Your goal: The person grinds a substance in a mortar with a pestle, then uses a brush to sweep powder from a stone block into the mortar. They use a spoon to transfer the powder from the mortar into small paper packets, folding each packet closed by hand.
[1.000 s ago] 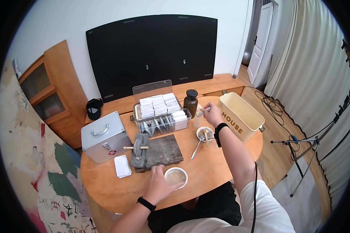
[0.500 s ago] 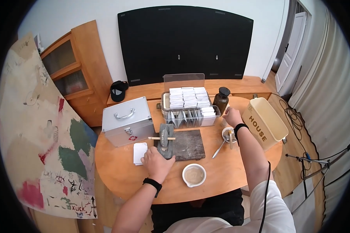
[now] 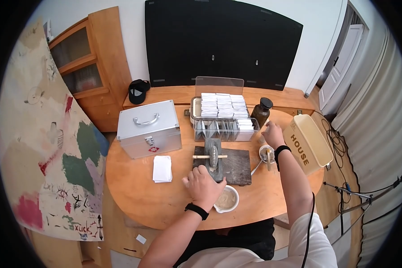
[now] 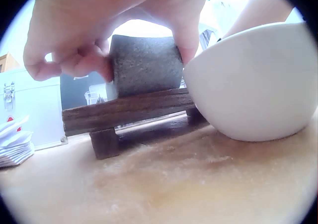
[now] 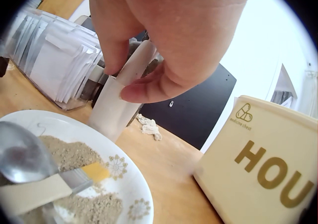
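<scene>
My left hand point(image 3: 204, 187) grips the near end of the grey stone grinder point(image 3: 213, 154), which has a wooden rod across it. In the left wrist view, my left hand point(image 4: 117, 13) has thumb and fingers on opposite sides of the stone point(image 4: 146, 67), on a dark footed board point(image 4: 134, 112). A white bowl point(image 3: 226, 199) of pale contents stands close by. At the right, my right hand point(image 3: 273, 134) is near the brown bottle point(image 3: 261, 111). The right wrist view shows my right hand point(image 5: 169, 35) pinching a translucent white tube point(image 5: 112, 110) above the table.
A flowered dish point(image 5: 134, 169) holds brown powder, a spoon point(image 5: 22, 154) and a brush point(image 5: 74, 180). The cream HOUSE bin point(image 3: 301, 152) stands right. Behind are a clear box of packets point(image 3: 223, 107) and, leftward, a metal case point(image 3: 149, 129). White papers point(image 3: 162, 169) lie left.
My left hand has left the white bowl's side and taken hold of the grinder. The grinder and board have moved right, the grinder farther. The head view has shifted; my right hand stays near the bottle.
</scene>
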Action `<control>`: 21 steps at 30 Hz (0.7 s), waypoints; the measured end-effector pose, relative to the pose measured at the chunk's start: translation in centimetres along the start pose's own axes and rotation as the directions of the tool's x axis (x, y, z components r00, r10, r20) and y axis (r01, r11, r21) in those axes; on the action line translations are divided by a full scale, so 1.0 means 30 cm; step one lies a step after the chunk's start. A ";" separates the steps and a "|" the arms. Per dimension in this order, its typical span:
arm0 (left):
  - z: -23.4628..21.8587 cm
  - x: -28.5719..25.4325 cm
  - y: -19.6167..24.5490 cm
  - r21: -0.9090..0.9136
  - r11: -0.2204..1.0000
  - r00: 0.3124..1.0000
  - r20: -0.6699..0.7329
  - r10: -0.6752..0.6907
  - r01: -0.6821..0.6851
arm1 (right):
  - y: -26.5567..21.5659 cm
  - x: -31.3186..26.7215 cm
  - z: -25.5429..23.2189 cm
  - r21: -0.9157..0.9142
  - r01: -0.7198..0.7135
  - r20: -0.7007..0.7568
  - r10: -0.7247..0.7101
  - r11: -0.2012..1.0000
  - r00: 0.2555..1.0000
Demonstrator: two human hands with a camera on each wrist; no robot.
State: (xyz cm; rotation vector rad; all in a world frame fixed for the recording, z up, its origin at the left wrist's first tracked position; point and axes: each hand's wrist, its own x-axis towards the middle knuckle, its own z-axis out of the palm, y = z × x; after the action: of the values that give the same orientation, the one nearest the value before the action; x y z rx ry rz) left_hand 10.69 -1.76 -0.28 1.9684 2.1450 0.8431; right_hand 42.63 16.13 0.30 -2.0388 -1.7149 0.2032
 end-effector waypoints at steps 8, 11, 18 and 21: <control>-0.060 0.022 -0.100 -0.319 0.948 0.988 0.149 0.030 0.019 | -0.199 -0.158 -0.100 -0.233 0.212 -0.376 -0.290 0.949 0.880; -0.057 0.124 -0.156 -0.505 0.861 0.996 0.022 0.088 -0.065 | -0.266 -0.183 -0.144 -0.256 0.268 -0.371 -0.351 0.929 0.860; -0.075 0.264 -0.172 0.105 0.755 0.760 0.018 0.650 -0.648 | -0.461 -0.324 -0.152 0.092 0.482 0.137 -0.491 0.871 0.860; -0.047 0.293 -0.170 0.160 0.700 0.715 0.072 0.695 -0.696 | -0.420 -0.372 -0.115 -0.007 0.489 0.209 -0.477 0.872 0.854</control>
State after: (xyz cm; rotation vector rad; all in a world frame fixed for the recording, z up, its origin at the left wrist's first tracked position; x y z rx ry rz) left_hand 4.21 6.10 1.00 2.9406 1.4560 0.7193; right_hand 30.44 5.95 6.83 -1.5939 -2.3246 0.1967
